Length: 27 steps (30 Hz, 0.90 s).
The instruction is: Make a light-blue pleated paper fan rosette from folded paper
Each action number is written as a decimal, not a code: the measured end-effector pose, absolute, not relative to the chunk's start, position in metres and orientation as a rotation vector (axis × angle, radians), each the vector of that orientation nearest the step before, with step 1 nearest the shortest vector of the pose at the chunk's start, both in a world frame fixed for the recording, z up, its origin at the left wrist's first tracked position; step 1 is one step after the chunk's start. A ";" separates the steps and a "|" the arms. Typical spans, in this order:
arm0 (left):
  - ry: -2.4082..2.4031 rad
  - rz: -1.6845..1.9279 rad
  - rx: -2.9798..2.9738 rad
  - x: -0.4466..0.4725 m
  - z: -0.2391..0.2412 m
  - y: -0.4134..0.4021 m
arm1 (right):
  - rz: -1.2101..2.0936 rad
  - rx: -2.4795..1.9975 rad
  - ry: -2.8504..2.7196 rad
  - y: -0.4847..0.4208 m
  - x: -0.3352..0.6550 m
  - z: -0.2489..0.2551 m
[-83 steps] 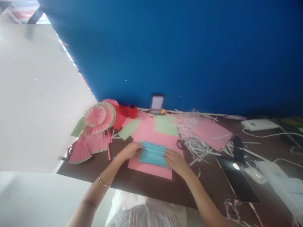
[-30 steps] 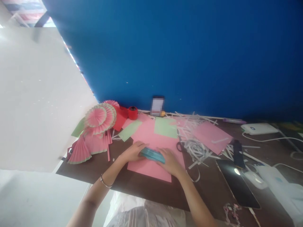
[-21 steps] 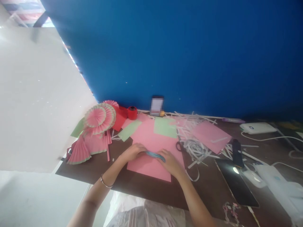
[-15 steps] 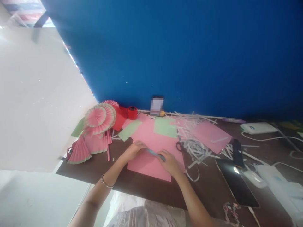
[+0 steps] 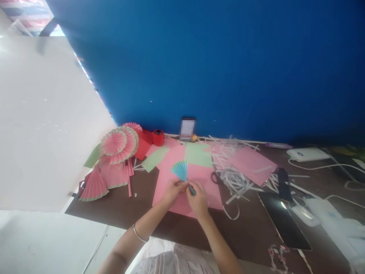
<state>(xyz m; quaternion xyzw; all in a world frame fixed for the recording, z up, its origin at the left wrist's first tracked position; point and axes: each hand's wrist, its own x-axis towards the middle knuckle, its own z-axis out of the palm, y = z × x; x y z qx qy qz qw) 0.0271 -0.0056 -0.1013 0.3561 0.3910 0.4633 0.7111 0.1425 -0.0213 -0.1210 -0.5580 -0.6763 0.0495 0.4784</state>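
Note:
A small blue pleated paper fan (image 5: 180, 170) stands spread above the large pink sheet (image 5: 168, 199), its folds opening upward and to the left. My left hand (image 5: 174, 190) is closed on the fan's narrow lower end. Close beside it, my right hand (image 5: 196, 196) also pinches the folded paper; a darker blue end pokes out between its fingers. The fingertips of both hands nearly meet and cover the fan's base. Behind the fan, a light green sheet (image 5: 198, 154) lies on the pink one.
Pink and green pleated fans and rosettes (image 5: 119, 142) stand at the left, near a red tape roll (image 5: 158, 137). White paper strips (image 5: 235, 180), scissors (image 5: 216, 177) and a pink sheet (image 5: 253, 164) lie to the right. Beyond are a black phone (image 5: 283, 220), a mouse (image 5: 305, 215) and cables.
The blue folded paper was a narrow closed strip held between both hands; now its upper part is fanned out. My hands have come together, the left moving right.

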 end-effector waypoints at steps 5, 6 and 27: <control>0.801 1.006 0.787 0.026 -0.100 -0.005 | 0.064 -1.364 -1.698 -0.021 0.146 -0.127; 0.800 0.997 0.798 0.026 -0.099 -0.004 | 0.053 -1.365 -1.702 -0.021 0.147 -0.128; 0.781 0.814 1.024 0.020 -0.117 0.032 | 0.465 -1.349 -2.056 -0.015 0.191 -0.097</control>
